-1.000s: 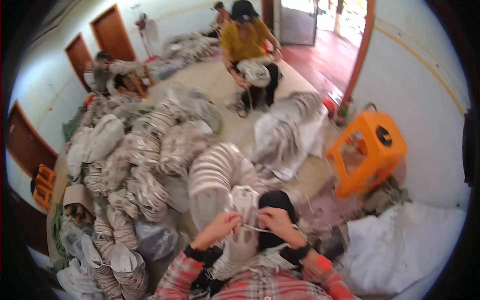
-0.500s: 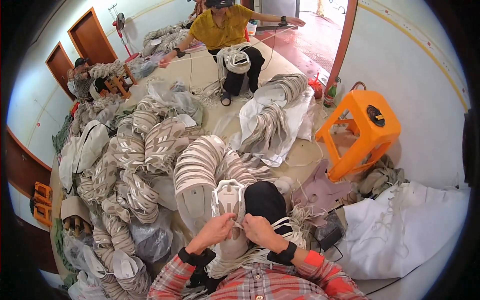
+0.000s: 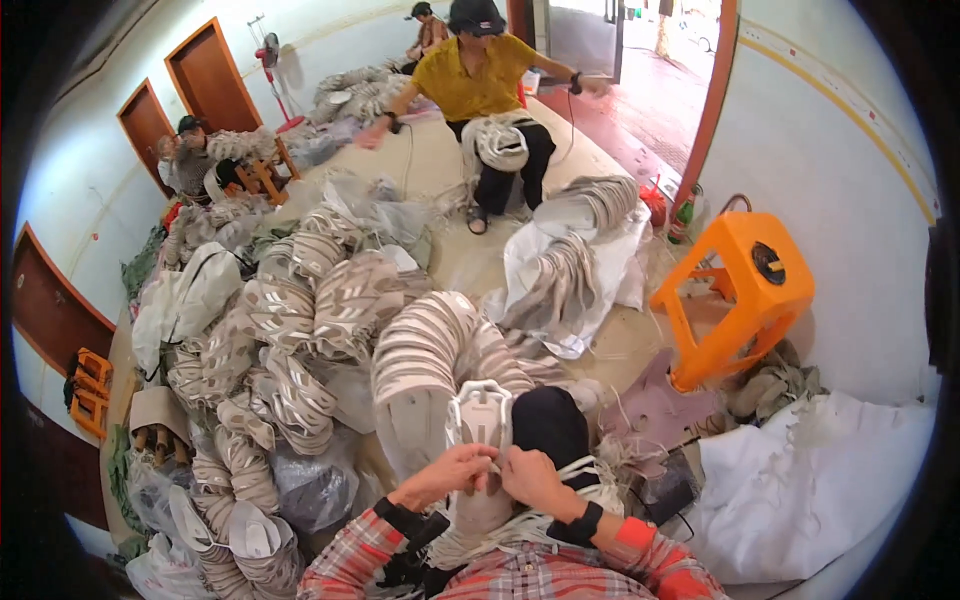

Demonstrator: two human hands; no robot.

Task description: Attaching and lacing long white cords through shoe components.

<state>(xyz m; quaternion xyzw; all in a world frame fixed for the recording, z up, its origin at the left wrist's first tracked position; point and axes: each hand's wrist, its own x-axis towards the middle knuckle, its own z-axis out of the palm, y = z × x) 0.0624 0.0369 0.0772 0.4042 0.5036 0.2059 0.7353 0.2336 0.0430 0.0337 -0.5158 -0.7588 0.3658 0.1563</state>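
Note:
A white and grey-beige shoe upper (image 3: 480, 415) stands upright before me, its eyelet edge facing up. My left hand (image 3: 460, 472) is closed at its left side, with thumb and fingertips pinched together. Close beside it, my right hand (image 3: 533, 480) is closed too, its fingertips almost meeting the left ones. A thin pale shoelace appears pinched between them, mostly hidden by the fingers. A bundle of loose white laces (image 3: 605, 492) lies across my lap. Touching the upper on the far left side is a curved stack of nested shoe uppers (image 3: 425, 345).
Piles of stacked uppers (image 3: 285, 310) and plastic bags (image 3: 312, 480) cover the floor at left. An orange stool (image 3: 745, 290) and white sacking (image 3: 810, 490) are at right. A co-worker in a yellow shirt (image 3: 478, 75) sits ahead; others sit further back.
The whole view has shifted, so the scene sits lower and further right. My hands stay together at the upper, fingers slightly rearranged. The yellow-shirted co-worker's arms have lowered.

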